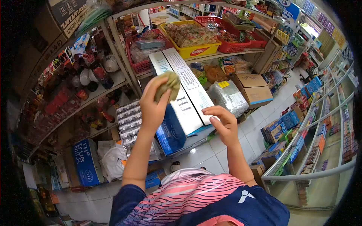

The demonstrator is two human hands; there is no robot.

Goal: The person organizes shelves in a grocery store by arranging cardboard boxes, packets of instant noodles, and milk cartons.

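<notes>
Fingers (154,84) of the left hand (152,103) are wrapped round the cloth (172,86), thumb on the near side, so that's a decent grip. Cloth is a bit left of centre in the frame, over the white box (196,96); can't tell if it's touching or just above. Right hand (224,127) is loosely curled, holding nothing, tips at the box's right edge and touching it as far as I can see

To do this bit well, I'd keep the cloth bunched with no loose corners, press with the flat of the fingers, and work along the box's length in easy strokes. Let the right hand brace that edge, since the box could slide if only one side gets pushed. I'd go gentle on the middle seam too, flaps might sag

Counting outward: two hands, one cloth, one white box. Right of centre, one silver pack (228,100) with one yellow sticker (223,84), then one brown carton (252,90). Top middle, one yellow basket (211,48), one red basket (142,67) to its left, and what looks like two red ones (230,48) to its right, overlapping. Lower left, one blue carton (86,160) and one white bag (112,162). Small packs (128,122) left of the box, too many to count; far right, one glass case (309,176)
</notes>
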